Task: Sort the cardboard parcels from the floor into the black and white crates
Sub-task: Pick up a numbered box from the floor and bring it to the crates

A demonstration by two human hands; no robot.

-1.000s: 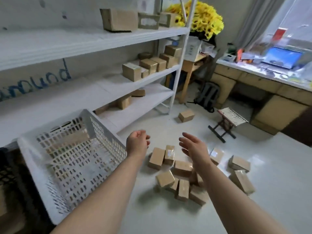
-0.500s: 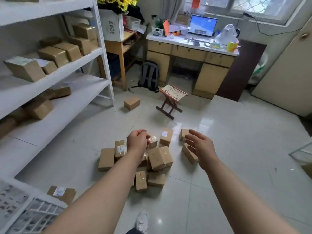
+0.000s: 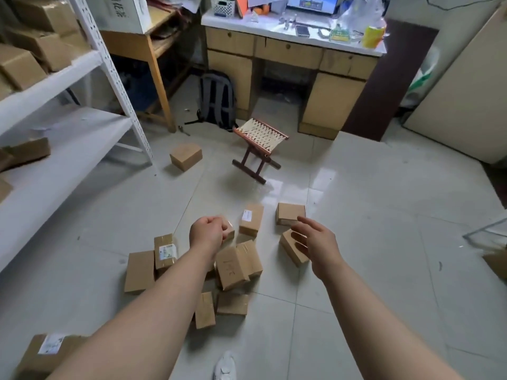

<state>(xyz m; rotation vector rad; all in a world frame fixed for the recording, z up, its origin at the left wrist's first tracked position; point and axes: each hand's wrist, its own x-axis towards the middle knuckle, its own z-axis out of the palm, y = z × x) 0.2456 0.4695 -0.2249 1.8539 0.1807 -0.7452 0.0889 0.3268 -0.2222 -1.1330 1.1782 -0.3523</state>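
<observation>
Several brown cardboard parcels lie in a loose pile on the tiled floor below my hands. One carries a white label, and another labelled one lies at the bottom left. My left hand hovers over the pile's left part, fingers curled in with nothing in them. My right hand is stretched out with spread fingers above a parcel at the pile's right side, apart from it. A lone parcel sits farther off by the shelf post. Neither crate is in view.
A white shelf rack holding more parcels runs along the left. A small folding stool, a grey backpack and a wooden desk stand beyond the pile. A cardboard box shows at the right edge.
The view swung right from the white crate and shelves to the floor pile. Both hands stayed stretched out over the parcels; the left hand's fingers curled tighter.
</observation>
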